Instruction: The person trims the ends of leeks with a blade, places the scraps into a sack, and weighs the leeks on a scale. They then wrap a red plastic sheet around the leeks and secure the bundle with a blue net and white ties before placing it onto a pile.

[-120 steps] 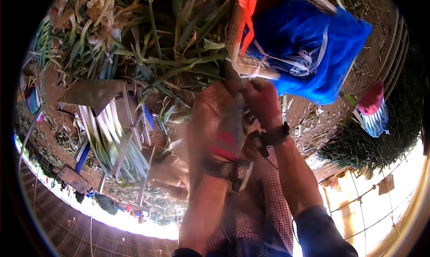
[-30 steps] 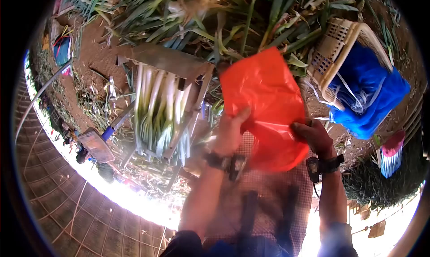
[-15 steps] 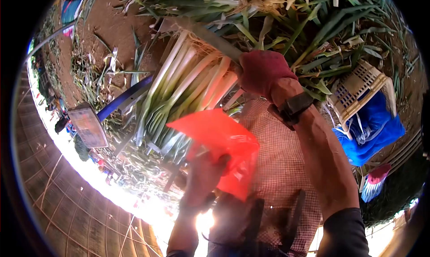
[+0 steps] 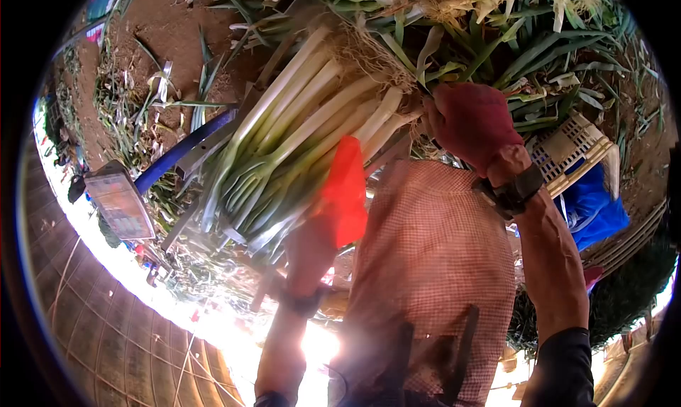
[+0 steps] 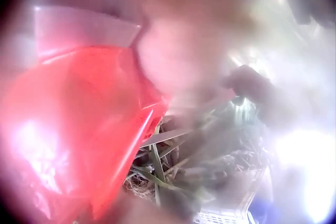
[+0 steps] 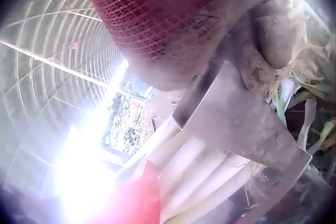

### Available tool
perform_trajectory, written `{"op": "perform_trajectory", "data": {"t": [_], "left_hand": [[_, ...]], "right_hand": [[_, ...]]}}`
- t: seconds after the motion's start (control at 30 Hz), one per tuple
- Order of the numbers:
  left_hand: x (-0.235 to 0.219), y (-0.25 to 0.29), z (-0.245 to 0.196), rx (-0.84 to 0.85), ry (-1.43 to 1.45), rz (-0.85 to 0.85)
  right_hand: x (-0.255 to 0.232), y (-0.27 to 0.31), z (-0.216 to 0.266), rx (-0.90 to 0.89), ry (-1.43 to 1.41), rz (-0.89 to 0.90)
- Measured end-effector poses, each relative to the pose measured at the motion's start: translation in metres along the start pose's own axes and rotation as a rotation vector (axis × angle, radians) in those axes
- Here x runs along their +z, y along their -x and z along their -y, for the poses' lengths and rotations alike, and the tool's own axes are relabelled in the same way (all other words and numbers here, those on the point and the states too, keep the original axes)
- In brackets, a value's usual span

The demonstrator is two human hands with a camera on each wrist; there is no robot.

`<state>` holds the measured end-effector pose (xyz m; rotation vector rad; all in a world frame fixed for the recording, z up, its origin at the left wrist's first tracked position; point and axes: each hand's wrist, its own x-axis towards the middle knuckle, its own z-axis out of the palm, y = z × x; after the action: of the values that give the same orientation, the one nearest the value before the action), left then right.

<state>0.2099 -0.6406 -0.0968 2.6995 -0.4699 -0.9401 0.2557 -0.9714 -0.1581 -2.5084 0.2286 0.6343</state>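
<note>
A bundle of leeks (image 4: 298, 123) lies in a metal stand, white stems and roots toward the back, green leaves toward the front left. My left hand (image 4: 308, 258), blurred, holds a red plastic sheet (image 4: 345, 194) by its edge beside the leaves. Creased and shiny, the sheet (image 5: 79, 129) fills much of the left wrist view. My right hand (image 4: 472, 127), in a dark red knit glove, is at the root end of the bundle. In the right wrist view its fingers grip the bent metal plate (image 6: 236, 119) of the stand, with white stems beneath.
A cream plastic basket (image 4: 571, 151) holding blue cloth (image 4: 596, 215) stands at the right. Loose leeks and leaves (image 4: 489, 45) are heaped behind. A blue bar (image 4: 177, 151) with a box-like panel (image 4: 120, 201) juts out left. A checked apron (image 4: 440, 244) covers the person's lap.
Four seconds ago both hands were by the basket; later both held the red sheet. The right hand has let it go and taken hold of the plate; the left has carried the sheet to the leeks.
</note>
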Motion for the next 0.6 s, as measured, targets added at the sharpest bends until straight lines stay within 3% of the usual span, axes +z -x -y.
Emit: {"op": "perform_trajectory", "data": {"t": [0.1,0.17,0.3,0.37,0.43,0.5,0.53,0.57,0.6], "left_hand": [[-0.006,-0.003,-0.01,-0.106,-0.001,0.048],[-0.003,0.003,0.001,-0.131,-0.019,0.081],[-0.015,0.008,-0.007,-0.221,-0.036,0.099],[-0.007,0.007,0.003,-0.173,-0.017,0.068],[-0.012,0.012,0.002,-0.138,-0.013,0.059],[-0.027,-0.002,-0.013,-0.251,-0.084,0.335],[-0.034,-0.006,-0.018,-0.298,-0.091,0.388],[-0.029,-0.001,-0.013,-0.305,-0.099,0.374],[-0.014,0.01,0.0,-0.229,-0.089,0.208]], "right_hand": [[0.004,0.002,0.0,-0.017,0.033,-0.09],[-0.004,0.001,0.002,-0.01,0.009,0.019],[-0.01,0.005,0.009,-0.02,0.017,0.062],[-0.004,0.01,0.008,-0.011,-0.012,-0.055],[0.001,0.015,0.01,0.002,0.002,-0.06],[-0.004,0.005,0.016,-0.009,0.02,-0.093],[-0.01,0.0,0.021,0.034,0.064,-0.008],[-0.016,-0.006,0.024,0.076,0.111,0.072],[-0.014,-0.011,0.023,0.027,0.108,0.062]]}}
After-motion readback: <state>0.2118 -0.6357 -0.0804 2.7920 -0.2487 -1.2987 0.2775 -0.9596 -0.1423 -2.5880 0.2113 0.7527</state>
